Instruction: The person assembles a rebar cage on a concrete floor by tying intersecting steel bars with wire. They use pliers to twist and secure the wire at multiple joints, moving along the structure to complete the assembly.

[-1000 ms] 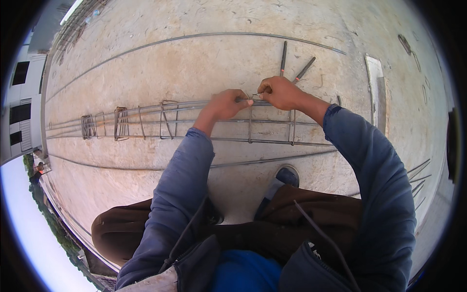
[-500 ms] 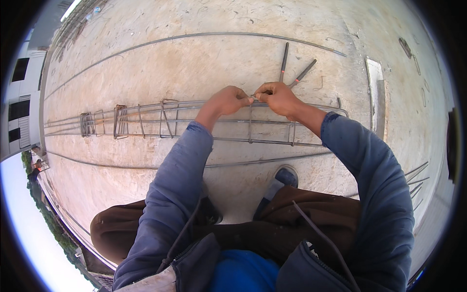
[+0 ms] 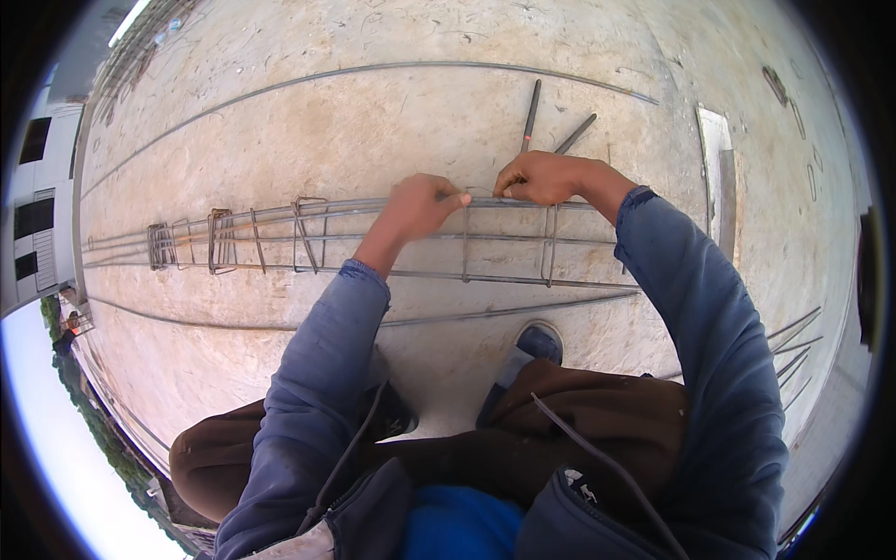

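Observation:
A long rebar cage (image 3: 467, 243) of straight bars and bent stirrups lies crosswise before me on concrete. My left hand (image 3: 420, 207) is at its far bar, thumb and fingers pinched near the top of a stirrup. Just to the right, my right hand (image 3: 546, 177) is closed above the same bar, its fingertips pinched low. A thin tie wire (image 3: 483, 190) shows faintly between the two hands, its ends hidden by the fingers. Directly beyond my right hand lies a plier-like tool (image 3: 531, 112) with two dark handles spread apart; its jaws are hidden.
Bunched stirrups (image 3: 220, 241) hang on the cage at the left. One loose bar (image 3: 373, 66) lies beyond it, another (image 3: 504, 310) nearer my shoes (image 3: 540, 343). A pale board (image 3: 715, 173) lies to the right, with several bar ends (image 3: 793, 350) at the lower right.
My hands have drawn apart, the left shifting left and slightly nearer me. The right hand has turned with its back upward. The whole view has shifted slightly.

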A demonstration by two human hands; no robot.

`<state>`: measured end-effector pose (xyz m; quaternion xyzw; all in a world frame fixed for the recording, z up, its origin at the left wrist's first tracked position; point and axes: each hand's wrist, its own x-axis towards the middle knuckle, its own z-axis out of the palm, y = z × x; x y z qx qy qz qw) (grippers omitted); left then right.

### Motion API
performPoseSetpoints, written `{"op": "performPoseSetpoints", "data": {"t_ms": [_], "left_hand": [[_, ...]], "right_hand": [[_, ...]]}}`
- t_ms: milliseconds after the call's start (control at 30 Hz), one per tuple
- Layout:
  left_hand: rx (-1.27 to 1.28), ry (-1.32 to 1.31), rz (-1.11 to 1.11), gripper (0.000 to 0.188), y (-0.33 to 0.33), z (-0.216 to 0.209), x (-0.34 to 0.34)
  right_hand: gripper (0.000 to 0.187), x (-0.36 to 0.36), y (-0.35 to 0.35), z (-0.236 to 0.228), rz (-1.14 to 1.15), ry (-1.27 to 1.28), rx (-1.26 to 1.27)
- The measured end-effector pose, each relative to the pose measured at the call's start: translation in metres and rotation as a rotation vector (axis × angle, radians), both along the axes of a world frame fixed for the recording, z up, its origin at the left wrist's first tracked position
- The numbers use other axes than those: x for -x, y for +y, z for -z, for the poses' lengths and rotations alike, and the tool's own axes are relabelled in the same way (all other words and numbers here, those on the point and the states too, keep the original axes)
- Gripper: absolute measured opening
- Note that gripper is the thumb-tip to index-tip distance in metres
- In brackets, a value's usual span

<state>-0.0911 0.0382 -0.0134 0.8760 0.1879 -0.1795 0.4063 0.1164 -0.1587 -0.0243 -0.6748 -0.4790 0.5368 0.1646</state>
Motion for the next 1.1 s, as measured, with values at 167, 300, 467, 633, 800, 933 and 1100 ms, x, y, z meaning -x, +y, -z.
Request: {"op": "performPoseSetpoints", "data": {"t_ms": [167, 300, 467, 633, 800, 933, 1100], "left_hand": [[0.002, -0.02, -0.033, 0.044, -0.006, -0.011, 0.003], [-0.001, -0.056, -0.044, 0.042, -0.004, -0.011, 0.013], [0.017, -0.07, -0.028, 0.039, -0.007, -0.022, 0.016], [0.016, -0.067, -0.062, 0.039, -0.006, -0.024, 0.019], [0.013, -0.04, -0.062, 0.039, -0.009, -0.026, 0.013], [0.012, -0.106, -0.086, 0.039, -0.008, -0.021, 0.021], [-0.005, -0.087, -0.074, 0.04, -0.009, -0.023, 0.021]], "right_hand": [[0.034, -0.023, 0.018, -0.01, -0.252, -0.053, 0.095], [0.027, -0.001, 0.04, -0.002, -0.333, -0.127, 0.02], [0.023, 0.021, 0.05, 0.006, -0.226, -0.227, -0.131], [0.02, 0.031, 0.051, 0.017, -0.176, -0.238, -0.186], [0.023, 0.014, 0.055, 0.021, -0.246, -0.196, -0.101], [0.028, 0.007, 0.066, 0.002, -0.159, 0.016, 0.207], [0.029, 0.01, 0.065, -0.016, -0.196, -0.029, 0.258]]}}
